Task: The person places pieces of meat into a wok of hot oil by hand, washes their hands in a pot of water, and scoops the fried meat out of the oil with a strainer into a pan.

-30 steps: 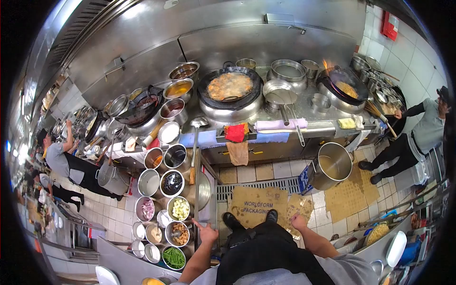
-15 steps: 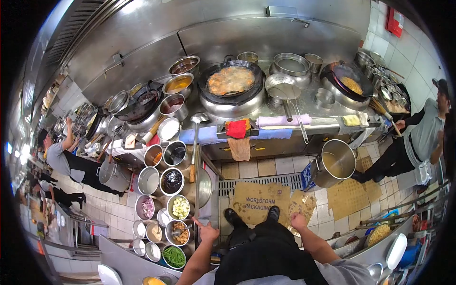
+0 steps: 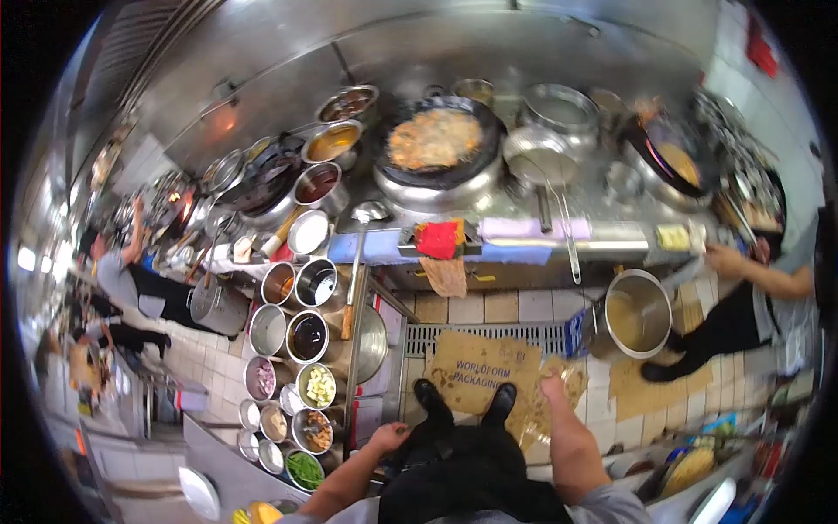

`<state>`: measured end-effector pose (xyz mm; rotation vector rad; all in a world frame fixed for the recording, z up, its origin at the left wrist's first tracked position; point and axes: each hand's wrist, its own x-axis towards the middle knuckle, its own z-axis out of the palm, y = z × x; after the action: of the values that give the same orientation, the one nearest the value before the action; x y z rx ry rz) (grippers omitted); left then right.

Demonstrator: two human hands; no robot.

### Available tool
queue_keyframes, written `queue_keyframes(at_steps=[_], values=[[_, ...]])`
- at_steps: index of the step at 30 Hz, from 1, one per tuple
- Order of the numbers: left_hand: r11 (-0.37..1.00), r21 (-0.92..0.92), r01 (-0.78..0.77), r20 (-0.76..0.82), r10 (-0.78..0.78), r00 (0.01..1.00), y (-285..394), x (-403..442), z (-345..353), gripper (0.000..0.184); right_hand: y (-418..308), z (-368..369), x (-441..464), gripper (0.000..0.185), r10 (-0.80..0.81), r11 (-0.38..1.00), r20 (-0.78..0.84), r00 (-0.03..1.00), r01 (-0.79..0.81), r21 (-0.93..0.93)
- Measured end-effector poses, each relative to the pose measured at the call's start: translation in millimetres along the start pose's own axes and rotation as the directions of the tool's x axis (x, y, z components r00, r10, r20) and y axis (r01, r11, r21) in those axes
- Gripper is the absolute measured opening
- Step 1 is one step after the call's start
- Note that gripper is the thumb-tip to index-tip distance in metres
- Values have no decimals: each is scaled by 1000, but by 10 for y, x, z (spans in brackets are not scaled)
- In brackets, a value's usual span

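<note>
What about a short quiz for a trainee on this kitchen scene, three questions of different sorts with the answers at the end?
1. Fill in the blank: the cardboard on the floor is printed WORLDFORM ____.
2. True or false: the left hand and the right hand are both apart from the ladle.
3. Which of these is nearest the left hand?
A) the food in the black wok
B) the green vegetables
C) the tall pot of liquid

Key: 1. PACKAGING. 2. True. 3. B.
</note>
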<state>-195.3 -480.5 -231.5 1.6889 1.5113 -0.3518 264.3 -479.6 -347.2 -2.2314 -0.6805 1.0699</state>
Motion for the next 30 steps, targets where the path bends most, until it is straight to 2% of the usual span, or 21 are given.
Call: queue_keyframes(at_steps=[2,4,5,6,7,9,11,13,15,17,18,19,20,21,22,23,25,26,27,29,30], values=[[981,183,-61,199,24,980,63,1,-184,44,162,110,510,43,33,976,84,996,-50,213],[889,367,-274,289,171,942,-571,507,96,45,-265,-64,541,39,38,963,131,991,-71,261],[893,357,-275,275,181,944,-439,521,-19,45,-501,-238,486,34,130,911,233,964,-209,355],[978,197,-74,114,53,992,-292,493,-193,43,-677,-409,432,31,214,833,339,916,-352,427],[994,-2,107,-19,-107,994,-122,469,-339,41,-744,-531,620,31,207,840,328,922,-340,424],[991,-98,86,-97,-95,991,-97,723,-322,39,-632,-683,1129,34,64,770,420,905,-313,557],[980,-191,53,-186,-90,978,0,865,-359,38,-1173,-937,1158,42,194,732,74,978,-195,653],[965,-242,99,-165,-142,976,277,885,-430,37,-1564,-1166,1290,45,176,688,7,984,-128,715],[957,-273,99,-161,-147,976,419,899,-425,39,-1953,-1328,1423,47,155,684,54,986,-146,715],[947,-301,110,-138,-157,978,450,933,-361,41,-2256,-1420,1486,47,-19,776,140,990,-74,626],[959,-246,144,-78,-168,983,417,902,-283,44,-2412,-1453,1542,47,-51,870,142,989,-25,492],[967,-191,166,-35,-176,984,394,958,-292,47,-2368,-1396,1622,47,-58,877,144,988,-19,480],[972,-179,153,-15,-159,987,314,1045,-241,50,-2284,-1298,1837,46,-272,952,-152,950,290,103],[977,-163,136,7,-137,991,130,1166,-36,54,-2332,-1257,1981,45,-543,831,-336,769,437,-345],[983,-91,159,41,-155,987,-79,1328,156,55,-2782,-1358,1480,48,-464,847,-257,848,340,-409],[984,-14,177,77,-176,981,-191,1476,227,57,-3004,-1383,1342,46,-467,829,-242,851,325,-455],[991,-88,100,13,-99,995,-180,1569,55,56,-3374,-1427,1244,43,-535,783,-296,791,333,-526],[987,-154,34,-41,-41,998,-201,1574,2,55,-3466,-1506,1416,42,-624,725,-286,727,401,-561],[989,-145,32,-16,-35,999,-208,1608,-54,55,-3485,-1597,1545,41,-697,663,-270,664,453,-596],[995,-67,72,136,-63,989,-185,1929,-344,50,-3731,-1660,1324,38,-700,677,-306,645,462,-573],[997,-54,57,137,-49,989,-153,2095,-502,50,-3935,-1695,1163,36,-721,672,-334,607,496,-550]])
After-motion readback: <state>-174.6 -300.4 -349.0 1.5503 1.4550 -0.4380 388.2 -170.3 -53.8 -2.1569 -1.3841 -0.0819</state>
